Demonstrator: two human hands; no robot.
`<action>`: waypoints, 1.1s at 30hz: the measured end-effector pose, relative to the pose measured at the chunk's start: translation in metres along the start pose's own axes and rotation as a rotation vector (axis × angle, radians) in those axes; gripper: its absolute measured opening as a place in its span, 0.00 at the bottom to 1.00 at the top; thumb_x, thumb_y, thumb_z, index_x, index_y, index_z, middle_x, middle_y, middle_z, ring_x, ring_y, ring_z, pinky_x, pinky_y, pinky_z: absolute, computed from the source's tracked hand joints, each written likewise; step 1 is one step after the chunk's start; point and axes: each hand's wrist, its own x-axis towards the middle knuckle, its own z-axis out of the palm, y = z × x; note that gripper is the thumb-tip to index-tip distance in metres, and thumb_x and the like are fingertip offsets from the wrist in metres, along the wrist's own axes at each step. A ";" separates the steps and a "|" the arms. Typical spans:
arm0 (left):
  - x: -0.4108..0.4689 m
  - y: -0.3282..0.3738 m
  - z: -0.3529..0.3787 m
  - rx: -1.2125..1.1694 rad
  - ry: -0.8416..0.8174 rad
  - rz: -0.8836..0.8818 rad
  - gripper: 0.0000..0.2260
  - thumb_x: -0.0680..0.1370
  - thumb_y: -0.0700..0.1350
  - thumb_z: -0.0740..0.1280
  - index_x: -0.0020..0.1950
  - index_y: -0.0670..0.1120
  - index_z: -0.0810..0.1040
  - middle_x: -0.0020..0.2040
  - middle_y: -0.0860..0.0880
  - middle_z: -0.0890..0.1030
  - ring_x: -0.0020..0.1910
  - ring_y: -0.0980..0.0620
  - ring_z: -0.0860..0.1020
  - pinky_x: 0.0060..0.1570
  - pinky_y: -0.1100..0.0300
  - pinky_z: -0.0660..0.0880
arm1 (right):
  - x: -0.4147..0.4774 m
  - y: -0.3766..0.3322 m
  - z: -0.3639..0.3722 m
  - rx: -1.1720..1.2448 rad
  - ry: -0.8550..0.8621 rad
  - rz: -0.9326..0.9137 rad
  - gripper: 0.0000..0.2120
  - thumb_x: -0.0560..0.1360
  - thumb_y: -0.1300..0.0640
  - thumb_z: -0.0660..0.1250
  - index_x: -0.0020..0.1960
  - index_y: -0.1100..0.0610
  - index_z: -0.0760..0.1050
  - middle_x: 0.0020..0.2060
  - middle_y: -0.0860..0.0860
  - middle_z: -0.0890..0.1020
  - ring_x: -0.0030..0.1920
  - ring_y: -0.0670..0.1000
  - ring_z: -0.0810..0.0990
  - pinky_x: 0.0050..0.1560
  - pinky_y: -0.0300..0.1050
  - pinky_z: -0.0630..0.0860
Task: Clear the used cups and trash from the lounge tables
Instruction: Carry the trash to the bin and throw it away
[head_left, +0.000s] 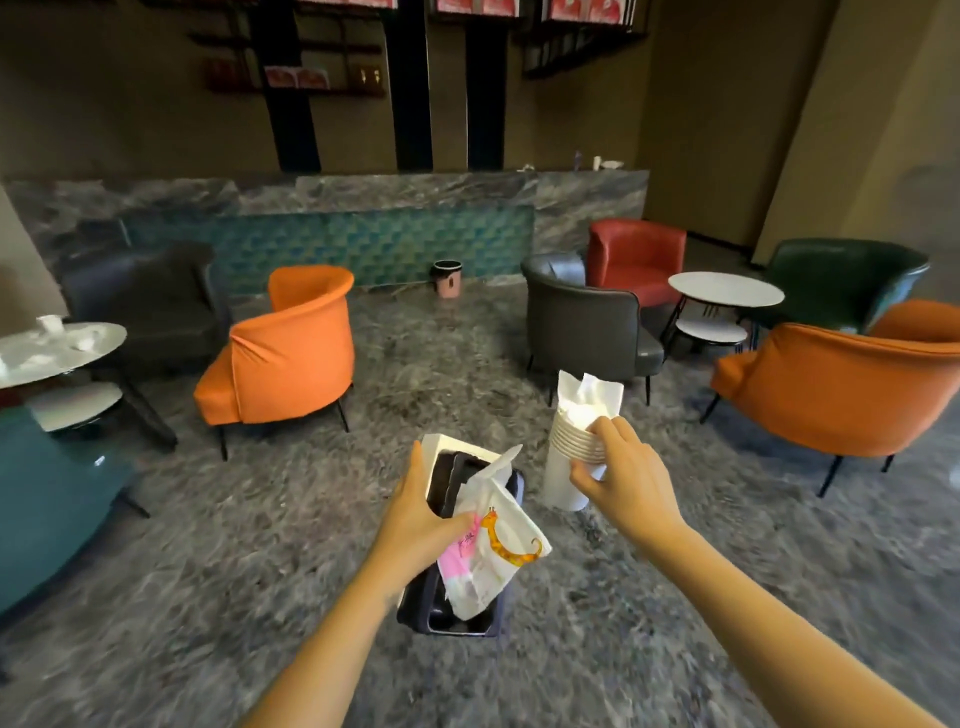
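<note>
A person stood in a lounge with both arms held out over a grey marbled floor. The left hand (421, 514) gripped a dark box (452, 621) and a white wrapper (498, 556) printed with a giraffe. The right hand (623, 473) was curled round a stack of paper cups (569, 462) with crumpled napkins (587, 400) stuffed in the top. Far left, a round table (78, 358) held scraps of paper (52, 325). A small bin (448, 279) stood by the counter.

On the marbled floor (249, 545) stand 2 round white tables, the left table (106, 332) and right table (727, 292) well apart, and a small pink bin (448, 280). The left table bears a white cup (52, 324) and crumpled white paper (83, 343).
</note>
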 end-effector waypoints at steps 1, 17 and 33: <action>0.035 -0.006 0.005 0.001 -0.009 -0.002 0.36 0.65 0.46 0.73 0.68 0.57 0.60 0.55 0.55 0.76 0.55 0.56 0.76 0.43 0.63 0.72 | 0.027 0.014 0.014 -0.001 0.006 0.013 0.12 0.69 0.57 0.69 0.47 0.61 0.70 0.42 0.56 0.74 0.30 0.59 0.72 0.26 0.43 0.55; 0.581 -0.081 -0.006 0.007 0.168 -0.093 0.39 0.66 0.47 0.74 0.72 0.51 0.59 0.58 0.57 0.77 0.56 0.61 0.75 0.48 0.68 0.71 | 0.544 0.146 0.281 0.129 -0.098 -0.144 0.12 0.71 0.55 0.68 0.48 0.60 0.69 0.42 0.54 0.73 0.32 0.56 0.72 0.30 0.47 0.65; 1.182 -0.158 -0.070 0.036 0.199 -0.065 0.27 0.65 0.45 0.73 0.60 0.54 0.68 0.50 0.56 0.79 0.50 0.59 0.78 0.39 0.69 0.73 | 1.050 0.225 0.564 0.070 -0.090 -0.153 0.13 0.72 0.53 0.67 0.50 0.60 0.70 0.43 0.55 0.74 0.32 0.53 0.71 0.32 0.44 0.64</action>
